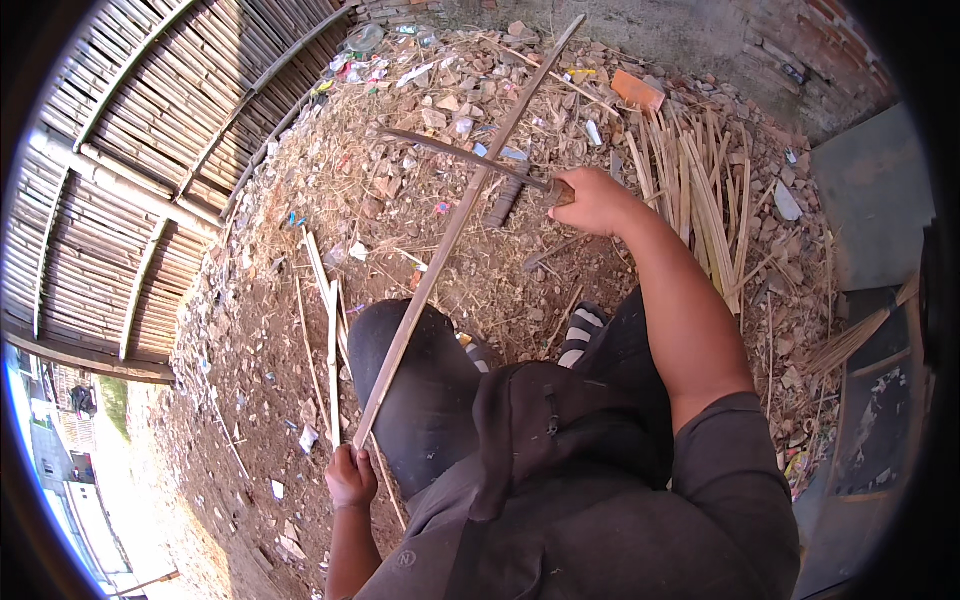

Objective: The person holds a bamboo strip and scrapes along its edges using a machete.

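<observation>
My left hand (352, 477) is closed around the near end of a long split bamboo strip (430, 277). The strip slants up and away past my left knee toward the rubble at the far side. My right hand (592, 202) grips the short wooden handle of a machete (440, 147). Its dark, narrow blade points left and crosses the strip beyond its middle; whether the edge touches the strip I cannot tell. Just below the crossing, a dark short wooden block (508, 196) lies on the ground.
Split bamboo strips (715, 200) lie heaped at the right, with several thinner strips (333, 350) by my left knee. Broken brick and litter cover the ground, including an orange tile piece (637, 90). A bamboo fence (150, 150), brick wall (740, 50) and grey panel (870, 195) stand around.
</observation>
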A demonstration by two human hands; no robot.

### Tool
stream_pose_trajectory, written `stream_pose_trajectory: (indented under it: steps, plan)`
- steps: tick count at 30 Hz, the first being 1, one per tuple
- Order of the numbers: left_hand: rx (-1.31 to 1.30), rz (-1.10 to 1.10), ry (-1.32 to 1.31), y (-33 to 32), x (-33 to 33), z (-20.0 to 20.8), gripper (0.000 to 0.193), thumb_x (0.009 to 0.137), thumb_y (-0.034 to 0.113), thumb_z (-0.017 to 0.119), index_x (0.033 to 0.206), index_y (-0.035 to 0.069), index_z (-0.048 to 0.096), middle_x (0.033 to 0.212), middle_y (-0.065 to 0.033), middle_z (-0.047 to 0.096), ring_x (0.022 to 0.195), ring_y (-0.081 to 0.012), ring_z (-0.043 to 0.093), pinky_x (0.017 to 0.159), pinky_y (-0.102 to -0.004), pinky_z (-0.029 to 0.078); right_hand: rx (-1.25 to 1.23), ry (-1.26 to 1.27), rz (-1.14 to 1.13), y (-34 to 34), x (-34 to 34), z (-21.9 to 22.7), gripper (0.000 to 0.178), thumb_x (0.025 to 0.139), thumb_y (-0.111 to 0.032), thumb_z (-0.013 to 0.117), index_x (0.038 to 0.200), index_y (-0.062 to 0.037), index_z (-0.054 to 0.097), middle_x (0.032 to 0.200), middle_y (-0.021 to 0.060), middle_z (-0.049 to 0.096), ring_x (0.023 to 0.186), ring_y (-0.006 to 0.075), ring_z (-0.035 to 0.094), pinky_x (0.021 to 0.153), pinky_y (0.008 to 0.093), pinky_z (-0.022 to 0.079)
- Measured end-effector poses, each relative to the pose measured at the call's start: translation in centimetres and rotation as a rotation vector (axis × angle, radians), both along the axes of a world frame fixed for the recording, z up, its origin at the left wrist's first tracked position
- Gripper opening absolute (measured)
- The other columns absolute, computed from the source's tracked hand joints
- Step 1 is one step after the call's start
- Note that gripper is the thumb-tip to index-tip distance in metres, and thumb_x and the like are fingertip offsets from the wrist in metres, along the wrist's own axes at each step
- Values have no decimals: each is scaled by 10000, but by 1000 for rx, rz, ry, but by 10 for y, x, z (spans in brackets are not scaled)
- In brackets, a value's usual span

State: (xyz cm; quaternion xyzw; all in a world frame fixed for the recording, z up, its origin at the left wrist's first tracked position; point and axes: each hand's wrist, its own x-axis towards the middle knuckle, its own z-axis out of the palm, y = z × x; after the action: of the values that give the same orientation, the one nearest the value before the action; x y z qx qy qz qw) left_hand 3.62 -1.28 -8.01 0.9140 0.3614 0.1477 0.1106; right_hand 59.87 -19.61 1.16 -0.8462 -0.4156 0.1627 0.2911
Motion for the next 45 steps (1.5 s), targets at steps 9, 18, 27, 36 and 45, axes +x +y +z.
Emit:
stream_pose_trajectory:
  steps: [9,18,27,36,45]
  plan:
    - [-75,-60,-33,3,2,19,304,1006,289,500,845,34,543,616,-188,542,568,-436,568,521,-506,430,-73,-232,316,13,-59,31,292,739,-250,730,930,-33,692,824,171,682,790,345,668,720,445,510]
    - [-345,-123,-26,10,3,46,411,1011,302,480,706,27,476,571,-174,494,529,-407,535,513,-456,406,234,86,-21,3,-11,1,334,812,-285,779,974,-13,673,792,72,645,707,202,601,668,377,481]
    - [-501,-104,-45,5,3,56,430,1012,324,498,723,8,546,559,-129,504,519,-292,534,533,-390,415,623,762,75,9,-25,9,203,866,-198,742,1008,-67,679,813,20,632,568,71,507,538,257,404]
    - [-75,-101,-56,-11,49,82,402,858,341,724,1076,25,606,1057,-138,613,892,-290,605,752,-390,478,610,743,99,8,-26,7,222,872,-173,726,1057,-57,690,1073,99,679,578,74,505,554,262,442]
    - [-63,-168,-27,-21,111,83,295,862,158,723,1088,11,603,1023,-179,612,838,-364,641,710,-411,529,581,742,190,5,-34,19,220,854,-139,751,1050,-57,693,970,74,684,598,74,526,563,262,443]
